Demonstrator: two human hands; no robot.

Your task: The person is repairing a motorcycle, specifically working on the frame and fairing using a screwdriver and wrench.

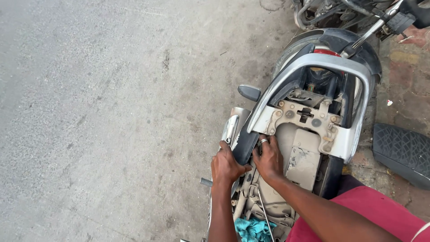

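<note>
- I see a black side panel (245, 145) on the left side of a motorbike, just under the silver grab rail (320, 62). It sits between my two hands.
- My left hand (227, 166) is closed around the outer edge of the black side panel. The fingers curl tight on it.
- My right hand (268, 159) grips the inner edge of the same panel, from the bike's middle. There is a ring on one finger.
- The two hands are very close, with the panel touching both.
- The bike's seat is off. I can see the dusty grey frame top (304, 163) and a metal plate with bolts (304, 114) just past my right hand.
- A shiny chrome part (230, 128) sticks out just beside the panel, on the outer side.
- A small dark turn light (249, 92) sits farther up on the left.
- A teal cloth (253, 229) lies low in the frame, near my arms.
- A black seat (402, 152) lies on the ground, well apart, to the right.
- The ground (103, 112) on the left is grey and rough.
- Another bike's parts (358, 13) show at the top edge.
</note>
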